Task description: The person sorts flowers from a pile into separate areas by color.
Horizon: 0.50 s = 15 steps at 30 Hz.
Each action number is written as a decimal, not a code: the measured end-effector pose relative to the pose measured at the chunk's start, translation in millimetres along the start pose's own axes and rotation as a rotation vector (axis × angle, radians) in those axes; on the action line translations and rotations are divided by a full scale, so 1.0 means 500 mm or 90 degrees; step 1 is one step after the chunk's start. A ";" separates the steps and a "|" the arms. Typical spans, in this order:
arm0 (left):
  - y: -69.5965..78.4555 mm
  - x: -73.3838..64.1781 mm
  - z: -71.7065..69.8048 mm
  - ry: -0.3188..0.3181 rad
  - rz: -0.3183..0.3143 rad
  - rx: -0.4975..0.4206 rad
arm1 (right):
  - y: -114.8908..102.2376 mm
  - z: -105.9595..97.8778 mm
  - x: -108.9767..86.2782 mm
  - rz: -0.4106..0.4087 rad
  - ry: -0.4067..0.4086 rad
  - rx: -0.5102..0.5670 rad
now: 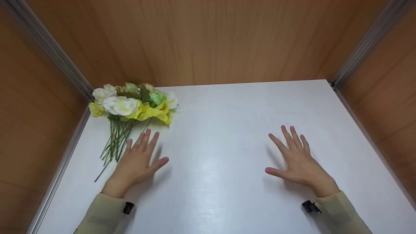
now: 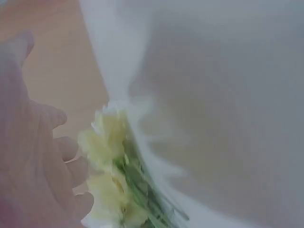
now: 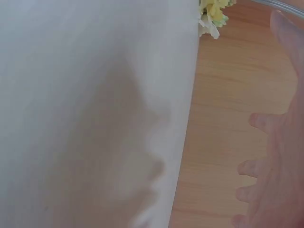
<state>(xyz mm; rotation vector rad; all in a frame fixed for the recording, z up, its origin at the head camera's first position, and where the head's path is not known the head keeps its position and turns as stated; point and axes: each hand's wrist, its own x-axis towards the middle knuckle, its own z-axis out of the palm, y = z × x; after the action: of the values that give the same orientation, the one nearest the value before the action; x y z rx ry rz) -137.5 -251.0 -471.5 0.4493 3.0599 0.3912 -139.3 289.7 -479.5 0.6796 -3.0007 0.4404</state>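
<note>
A bunch of artificial-looking flowers (image 1: pixel 121 105) in white, yellow and pale green lies at the back left of the white table (image 1: pixel 221 146), its thin green stems (image 1: pixel 114 139) pointing toward the front. Just right of those stems is my left hand (image 1: pixel 135 165), palm down with fingers straight and thumb spread, holding nothing. Over the right half of the table hovers my right hand (image 1: pixel 297 165), fingers likewise spread and straight, its shadow falling on the surface. In the left wrist view the yellow blooms (image 2: pixel 111 137) show beyond the fingertips.
Wood-grain panels (image 1: pixel 208 42) close in the back and both sides of the table. Metal edge strips (image 1: pixel 61 182) run along the sides and up the corners. A small black clip-like piece sits at each sleeve cuff (image 1: pixel 109 203).
</note>
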 end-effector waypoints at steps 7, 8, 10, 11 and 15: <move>-0.097 0.021 -0.056 0.136 -0.098 -0.058 | 0.005 -0.005 0.007 0.034 0.031 0.070; -0.112 0.023 -0.058 0.171 -0.108 -0.060 | 0.006 -0.006 0.007 0.041 0.032 0.081; -0.141 0.026 -0.059 0.231 -0.128 -0.064 | 0.008 -0.006 0.009 0.053 0.033 0.093; -0.155 0.027 -0.058 0.251 -0.138 -0.064 | 0.010 -0.005 0.010 0.059 0.031 0.097; -0.194 0.029 -0.053 0.267 -0.175 -0.048 | 0.016 -0.003 0.013 0.074 0.020 0.098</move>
<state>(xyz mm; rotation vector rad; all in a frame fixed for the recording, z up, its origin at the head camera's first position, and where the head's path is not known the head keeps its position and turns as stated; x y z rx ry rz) -180.3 -343.4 -469.9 -0.0719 3.4186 0.6572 -148.8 294.3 -479.4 0.5017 -3.0099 0.6859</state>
